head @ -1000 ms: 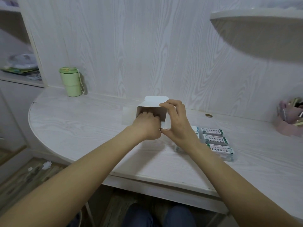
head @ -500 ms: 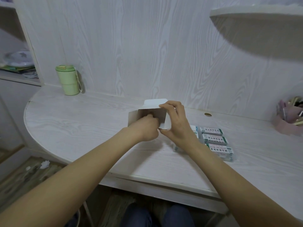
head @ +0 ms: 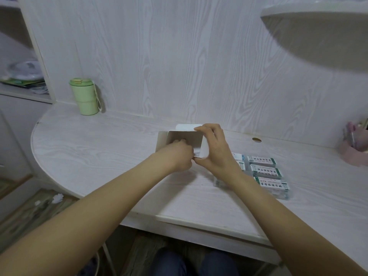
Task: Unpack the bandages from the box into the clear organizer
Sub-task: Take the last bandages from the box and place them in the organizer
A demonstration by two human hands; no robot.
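A white cardboard box is held above the middle of the desk, its open mouth facing me and its flap up. My right hand grips the box's right side, fingers over the top edge and thumb under the bottom corner. My left hand reaches into the opening; its fingertips are hidden inside, and something white shows at the box's lower edge. To the right, on the desk, lies the clear organizer holding bandage packs with green-edged white labels.
A green lidded cup stands at the back left of the white wood desk. A pink holder with pens sits at the far right. A shelf hangs above right. My knees show below the desk's front edge.
The box has turned so its open mouth faces me more squarely. My left hand has gone deeper into the opening. My right hand keeps its grip.
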